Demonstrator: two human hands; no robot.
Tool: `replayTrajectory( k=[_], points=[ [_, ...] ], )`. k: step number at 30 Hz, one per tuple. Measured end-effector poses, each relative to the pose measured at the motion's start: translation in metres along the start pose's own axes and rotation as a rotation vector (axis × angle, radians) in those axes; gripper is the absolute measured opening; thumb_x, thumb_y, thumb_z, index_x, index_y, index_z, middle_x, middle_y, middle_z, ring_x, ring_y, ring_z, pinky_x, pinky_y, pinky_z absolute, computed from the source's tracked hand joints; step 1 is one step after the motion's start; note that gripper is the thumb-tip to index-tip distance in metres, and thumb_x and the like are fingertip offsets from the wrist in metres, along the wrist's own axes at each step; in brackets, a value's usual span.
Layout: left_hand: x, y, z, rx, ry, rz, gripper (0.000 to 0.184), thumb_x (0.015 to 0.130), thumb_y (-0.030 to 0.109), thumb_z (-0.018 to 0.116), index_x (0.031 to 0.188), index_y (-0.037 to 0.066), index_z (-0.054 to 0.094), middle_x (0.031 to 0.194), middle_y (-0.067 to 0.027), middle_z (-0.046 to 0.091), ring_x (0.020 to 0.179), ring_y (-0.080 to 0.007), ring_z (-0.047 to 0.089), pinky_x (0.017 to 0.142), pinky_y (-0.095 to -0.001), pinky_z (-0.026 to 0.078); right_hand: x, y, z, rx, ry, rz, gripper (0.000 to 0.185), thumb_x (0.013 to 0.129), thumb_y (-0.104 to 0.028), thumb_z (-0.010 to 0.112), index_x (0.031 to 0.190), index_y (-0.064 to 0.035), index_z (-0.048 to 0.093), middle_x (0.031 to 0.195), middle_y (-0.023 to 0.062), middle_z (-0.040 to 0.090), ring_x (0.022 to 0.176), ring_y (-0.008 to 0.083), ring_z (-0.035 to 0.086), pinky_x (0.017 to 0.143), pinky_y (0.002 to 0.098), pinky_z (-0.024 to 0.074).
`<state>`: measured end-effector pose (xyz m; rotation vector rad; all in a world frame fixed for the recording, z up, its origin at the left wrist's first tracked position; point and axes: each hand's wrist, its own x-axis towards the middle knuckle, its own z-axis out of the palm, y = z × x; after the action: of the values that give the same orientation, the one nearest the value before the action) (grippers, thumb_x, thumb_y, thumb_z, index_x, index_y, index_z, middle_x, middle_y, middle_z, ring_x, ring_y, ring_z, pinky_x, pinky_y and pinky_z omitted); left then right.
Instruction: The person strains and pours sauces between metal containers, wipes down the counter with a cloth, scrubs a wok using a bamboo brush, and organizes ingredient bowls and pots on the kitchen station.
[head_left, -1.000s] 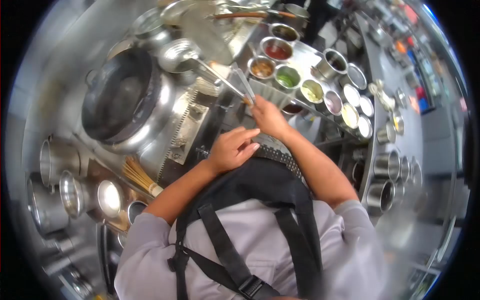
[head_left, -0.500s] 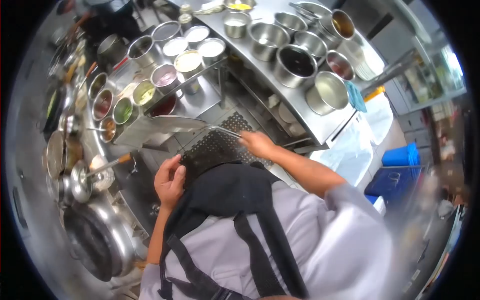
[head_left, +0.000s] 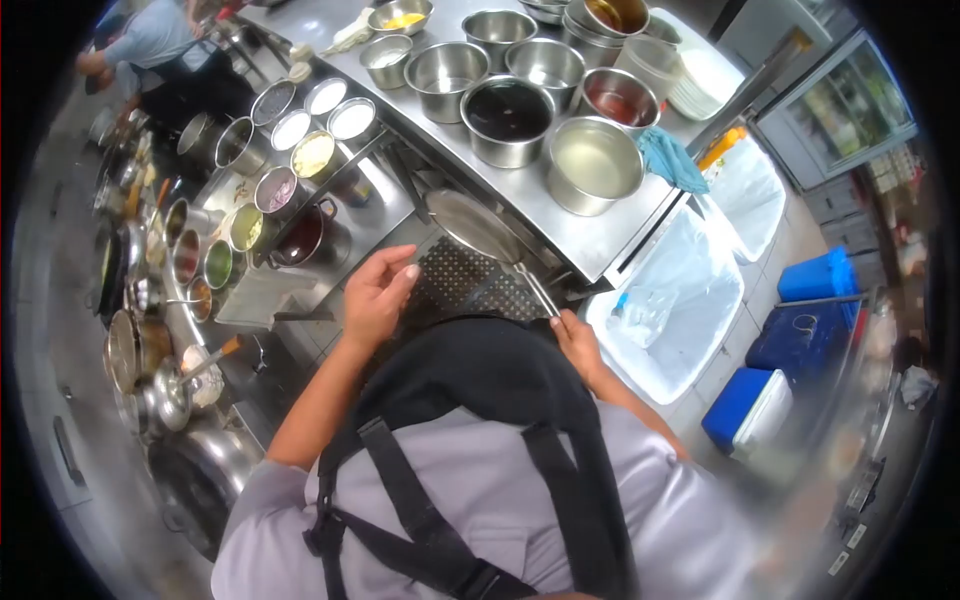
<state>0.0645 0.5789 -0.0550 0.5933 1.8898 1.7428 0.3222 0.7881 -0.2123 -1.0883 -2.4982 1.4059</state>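
Observation:
My right hand is closed around the metal handle of a round, flat strainer. The strainer's disc hangs over the black perforated floor mat, beside the edge of the steel table. My left hand is raised in front of my body to the left of the strainer, its fingers apart and holding nothing. Pots of dark liquid and pale liquid stand on the table beyond the strainer.
Small containers of ingredients stand at the left. A wok lies at lower left. Lined white bins and a blue cooler are at the right. A person leans over at the upper left.
The view has swung right, from the wok and stove to the steel table and bins. The strainer has moved with my right hand beside the table. My left hand stays empty.

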Motion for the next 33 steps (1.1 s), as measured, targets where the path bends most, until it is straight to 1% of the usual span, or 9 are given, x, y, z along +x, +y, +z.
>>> replayTrajectory(
  k=[3,9,12,15,19,22,24,28,33],
  points=[
    [0.022,-0.006,-0.004,0.181,-0.074,0.043,0.025,0.093,0.01,0.062,0.117,0.003,0.061,0.073,0.0038,0.054,0.058,-0.0035,0.046,0.052,-0.0196,0.038,0.001,-0.014,-0.009,0.017,0.017,0.029,0.023,0.096,-0.026,0.056,0.092,-0.0035,0.057,0.077,0.025,0.058,0.07,0.0437,0.056,0.063,0.044,0.0455],
    [0.078,-0.03,-0.048,0.07,0.003,0.098,0.023,0.093,0.01,0.062,0.114,0.002,0.062,0.074,0.0045,0.054,0.058,-0.0028,0.046,0.05,-0.0199,0.038,0.005,0.043,0.015,0.404,-0.062,0.158,0.025,0.098,-0.022,0.054,0.089,0.0004,0.059,0.067,0.0088,0.057,0.067,0.0129,0.05,0.063,0.0328,0.0445],
    [0.113,-0.047,-0.1,-0.048,0.117,0.032,0.023,0.092,0.01,0.062,0.113,0.001,0.062,0.074,0.0041,0.055,0.057,-0.0033,0.047,0.05,-0.0197,0.039,0.005,-0.014,0.015,0.12,-0.048,0.169,0.026,0.098,-0.022,0.053,0.09,0.0011,0.06,0.068,0.008,0.059,0.068,0.011,0.051,0.064,0.0304,0.0446],
    [0.159,-0.065,-0.186,-0.046,0.348,0.014,0.02,0.089,0.014,0.065,0.106,0.003,0.064,0.078,0.0002,0.061,0.061,-0.0057,0.053,0.051,-0.023,0.042,0.021,-0.033,0.048,0.398,0.013,0.294,0.026,0.098,-0.023,0.054,0.089,0.0008,0.062,0.069,0.0066,0.061,0.069,0.0104,0.052,0.065,0.0291,0.0448],
    [0.229,-0.082,-0.327,-0.224,0.73,0.048,0.021,0.089,0.012,0.064,0.107,0.001,0.063,0.08,-0.0021,0.063,0.057,-0.0068,0.053,0.05,-0.0215,0.042,0.056,-0.131,0.08,0.228,-0.005,0.229,0.026,0.098,-0.024,0.055,0.087,-0.0009,0.06,0.068,0.0046,0.058,0.068,0.0105,0.049,0.064,0.0288,0.0439],
    [0.278,-0.121,-0.416,0.088,0.856,0.099,0.026,0.086,0.014,0.066,0.108,0.001,0.063,0.086,-0.0053,0.066,0.061,-0.0095,0.057,0.054,-0.0245,0.047,0.069,-0.17,0.096,0.234,0.075,0.128,0.028,0.098,-0.024,0.054,0.081,-0.0011,0.055,0.067,0.0046,0.055,0.067,0.0107,0.046,0.063,0.0292,0.0424],
    [0.299,-0.136,-0.448,0.311,0.874,-0.001,0.036,0.077,0.023,0.072,0.109,0.006,0.065,0.092,-0.0142,0.065,0.083,-0.0293,0.063,0.078,-0.0365,0.05,0.08,-0.174,0.106,0.192,0.094,0.165,0.03,0.098,-0.025,0.053,0.08,-0.0011,0.053,0.067,0.0044,0.054,0.067,0.0107,0.044,0.062,0.029,0.0415],
    [0.319,-0.143,-0.494,0.611,0.967,-0.064,0.046,0.071,0.019,0.07,0.116,0.012,0.063,0.117,-0.0195,0.058,0.118,-0.0355,0.051,0.097,-0.0416,0.043,0.071,-0.252,0.106,-0.068,0.107,0.159,0.031,0.098,-0.023,0.053,0.075,-0.0035,0.051,0.067,0.0022,0.053,0.066,0.0114,0.042,0.061,0.0284,0.04],
    [0.347,-0.172,-0.564,0.723,0.661,0.209,0.061,0.069,0.011,0.068,0.129,0.014,0.057,0.135,-0.0166,0.05,0.125,-0.0326,0.048,0.107,-0.039,0.039,0.075,-0.272,0.115,-0.04,0.126,0.181,0.025,0.097,-0.022,0.054,0.08,-0.0037,0.053,0.069,0.0021,0.055,0.068,0.0113,0.045,0.062,0.0284,0.0411]
  ],
)
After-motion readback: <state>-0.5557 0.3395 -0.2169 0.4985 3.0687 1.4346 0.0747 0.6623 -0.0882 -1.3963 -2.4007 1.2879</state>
